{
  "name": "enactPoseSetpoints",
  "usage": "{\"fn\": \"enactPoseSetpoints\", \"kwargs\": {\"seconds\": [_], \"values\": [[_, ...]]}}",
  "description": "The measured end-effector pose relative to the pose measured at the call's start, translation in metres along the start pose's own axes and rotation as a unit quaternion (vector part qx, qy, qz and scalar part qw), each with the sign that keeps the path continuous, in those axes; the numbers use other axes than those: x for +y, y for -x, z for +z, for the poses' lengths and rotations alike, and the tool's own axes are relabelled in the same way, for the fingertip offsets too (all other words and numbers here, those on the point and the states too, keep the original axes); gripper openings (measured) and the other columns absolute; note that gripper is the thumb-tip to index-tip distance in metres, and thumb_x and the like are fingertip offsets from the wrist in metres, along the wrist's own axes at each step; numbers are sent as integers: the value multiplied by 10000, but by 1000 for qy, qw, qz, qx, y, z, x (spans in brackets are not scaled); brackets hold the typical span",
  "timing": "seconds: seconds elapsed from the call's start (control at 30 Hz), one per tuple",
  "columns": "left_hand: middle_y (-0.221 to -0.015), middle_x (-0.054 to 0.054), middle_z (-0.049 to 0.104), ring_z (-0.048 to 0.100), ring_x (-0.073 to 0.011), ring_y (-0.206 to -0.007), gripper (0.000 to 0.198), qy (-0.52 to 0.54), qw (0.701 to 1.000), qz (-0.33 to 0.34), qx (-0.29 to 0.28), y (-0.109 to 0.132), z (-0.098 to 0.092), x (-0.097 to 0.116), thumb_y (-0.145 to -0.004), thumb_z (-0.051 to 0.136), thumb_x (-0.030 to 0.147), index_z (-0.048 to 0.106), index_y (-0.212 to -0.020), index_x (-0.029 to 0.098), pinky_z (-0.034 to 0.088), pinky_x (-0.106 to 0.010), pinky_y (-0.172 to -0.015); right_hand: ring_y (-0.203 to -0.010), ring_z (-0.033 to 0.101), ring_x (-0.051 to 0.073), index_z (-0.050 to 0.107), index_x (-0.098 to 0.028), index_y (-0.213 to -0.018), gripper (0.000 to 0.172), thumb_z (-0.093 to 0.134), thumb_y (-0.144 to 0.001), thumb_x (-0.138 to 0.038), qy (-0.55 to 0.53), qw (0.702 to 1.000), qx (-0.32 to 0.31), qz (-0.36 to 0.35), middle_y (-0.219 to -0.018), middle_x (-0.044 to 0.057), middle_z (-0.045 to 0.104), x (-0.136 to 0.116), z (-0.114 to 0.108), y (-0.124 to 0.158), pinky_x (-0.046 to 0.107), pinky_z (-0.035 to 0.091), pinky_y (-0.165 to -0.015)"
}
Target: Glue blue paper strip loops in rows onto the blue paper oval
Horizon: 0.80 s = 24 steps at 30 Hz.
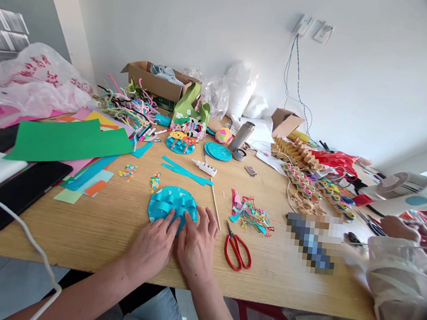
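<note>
A round blue paper piece (167,196) with raised, looped paper strips lies on the table in front of me. Both hands press on its near edge. My left hand (155,243) has its index and middle fingers stretched onto the strips. From the right side, my right hand (198,240) rests a fingertip on the disc, its other fingers spread toward the right. The thumbs are hard to make out. Beyond the disc are blue paper strips (185,171) and a white glue bottle (205,168). Red-handled scissors (238,251) lie right of my right hand, near a thin stick (215,203).
Paper scraps (251,215) are heaped at the right. Green paper sheets (66,142) and a black phone-like slab (14,197) lie left. A metal flask (242,135) and blue discs (218,151) stand farther back. Another person's hands (400,228) are at far right, near a white fan (404,193).
</note>
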<state>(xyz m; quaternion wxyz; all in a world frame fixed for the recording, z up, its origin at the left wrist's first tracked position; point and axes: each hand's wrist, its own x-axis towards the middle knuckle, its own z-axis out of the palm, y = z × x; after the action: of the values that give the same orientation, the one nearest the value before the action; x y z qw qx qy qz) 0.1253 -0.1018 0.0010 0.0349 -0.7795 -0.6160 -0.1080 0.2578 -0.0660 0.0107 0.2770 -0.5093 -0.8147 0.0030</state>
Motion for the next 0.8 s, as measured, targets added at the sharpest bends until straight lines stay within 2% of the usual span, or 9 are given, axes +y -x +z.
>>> {"fn": "enactPoseSetpoints", "kwargs": {"seconds": [0.2,0.67,0.8], "values": [[-1411,-183,546,650,-275,-1058,410,6,1000,-11,-7,-1,-5,1,-881,426,77,604,-1249,108,542,-400,-859,-1320,346,339,670,-213,-1143,310,500,-891,-152,16,1000,-18,13,-1356,122,516,-1,0,-1,534,342,-1054],[-1423,-192,531,658,-262,-1033,493,-8,1000,-5,4,-1,-1,1,-908,409,98,507,-1391,99,540,-396,-875,-1386,315,360,657,-220,-1194,303,526,-921,-224,54,998,-43,14,-1417,134,491,-2,5,2,551,292,-1093],[-1428,-198,522,657,-256,-1037,512,-8,1000,-8,-3,0,-3,1,-911,385,97,486,-1413,100,541,-392,-873,-1415,290,353,644,-200,-1225,327,531,-918,-206,70,996,-46,-9,-1431,150,491,-1,7,3,562,249,-1121]]}}
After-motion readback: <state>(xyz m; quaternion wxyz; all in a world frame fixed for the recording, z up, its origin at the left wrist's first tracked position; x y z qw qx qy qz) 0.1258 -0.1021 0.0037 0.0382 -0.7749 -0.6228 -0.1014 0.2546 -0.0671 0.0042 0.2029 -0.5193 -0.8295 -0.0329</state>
